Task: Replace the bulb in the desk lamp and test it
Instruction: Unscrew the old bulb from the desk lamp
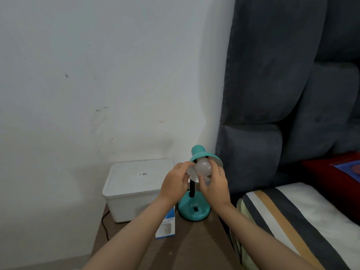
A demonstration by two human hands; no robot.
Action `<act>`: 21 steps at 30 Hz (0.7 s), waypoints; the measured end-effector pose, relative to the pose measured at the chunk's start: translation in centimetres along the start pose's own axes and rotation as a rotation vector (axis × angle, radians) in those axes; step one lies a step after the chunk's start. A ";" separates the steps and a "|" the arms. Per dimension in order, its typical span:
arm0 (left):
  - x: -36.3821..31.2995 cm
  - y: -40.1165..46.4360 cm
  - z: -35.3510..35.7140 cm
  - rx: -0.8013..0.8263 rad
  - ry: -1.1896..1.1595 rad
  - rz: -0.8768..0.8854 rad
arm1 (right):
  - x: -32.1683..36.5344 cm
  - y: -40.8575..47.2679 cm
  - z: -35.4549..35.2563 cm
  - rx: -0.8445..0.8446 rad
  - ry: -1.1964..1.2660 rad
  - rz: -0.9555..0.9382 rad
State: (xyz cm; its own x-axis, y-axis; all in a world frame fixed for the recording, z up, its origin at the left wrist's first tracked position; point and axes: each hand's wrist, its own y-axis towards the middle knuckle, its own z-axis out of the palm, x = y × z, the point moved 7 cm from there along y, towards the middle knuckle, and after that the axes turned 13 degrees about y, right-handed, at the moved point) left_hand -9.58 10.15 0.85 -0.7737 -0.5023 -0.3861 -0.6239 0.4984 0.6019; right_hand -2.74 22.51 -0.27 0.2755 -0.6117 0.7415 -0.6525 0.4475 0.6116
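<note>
Wall (pixel 97 75) ahead, grey padded headboard (pixel 282 84) to my right, striped bedding (pixel 292 221) below it. I'm at a brown bedside table (pixel 194 246) wedged between wall and bed.

On the table, back left: white lidded plastic box (pixel 134 184). A dark cable (pixel 105 225) runs down off the table's left edge; can't tell what it feeds. Bulb carton (pixel 166 227), blue and white, lies just in front of the box, partly under my left forearm.

Teal desk lamp (pixel 194 207) stands right of the box, near the table's bed-side edge. Shade (pixel 202 156) is tipped toward me, opening facing the camera.

Left hand (pixel 175 184) grasps the shade rim, steadying it. Right hand (pixel 214 184) has its fingers curled around the frosted bulb (pixel 203 166), which sits in the mouth of the shade. Can't tell how far it's threaded into the socket, or if this is the old or new bulb.

Risks from here:
- Cross-threading if I turn with the bulb off-axis; the tilted shade makes alignment hard to judge.
- Squeezing too hard could crack the globe.
- Base is close to the table edge; twisting force could skid or tip it toward the bed gap.
- If the lamp is plugged in and switched on, touching the socket is a shock hazard. Switch state unreadable here.
</note>
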 end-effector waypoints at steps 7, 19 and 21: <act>0.2 0.0 -0.1 -0.005 -0.004 -0.010 | 0.5 0.2 0.3 0.066 -0.149 -0.073; 0.0 0.0 -0.1 0.005 -0.001 -0.014 | 0.5 0.6 -0.1 0.001 -0.034 0.036; -0.1 0.0 -0.2 0.003 -0.002 -0.009 | 0.8 0.6 0.1 0.066 -0.180 -0.033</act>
State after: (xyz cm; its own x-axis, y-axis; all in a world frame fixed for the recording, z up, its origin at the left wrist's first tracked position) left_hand -9.54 10.08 0.99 -0.7683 -0.5053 -0.3929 -0.6312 0.4959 0.5964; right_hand -3.01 22.22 0.62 0.1711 -0.7347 0.6564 -0.6916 0.3850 0.6111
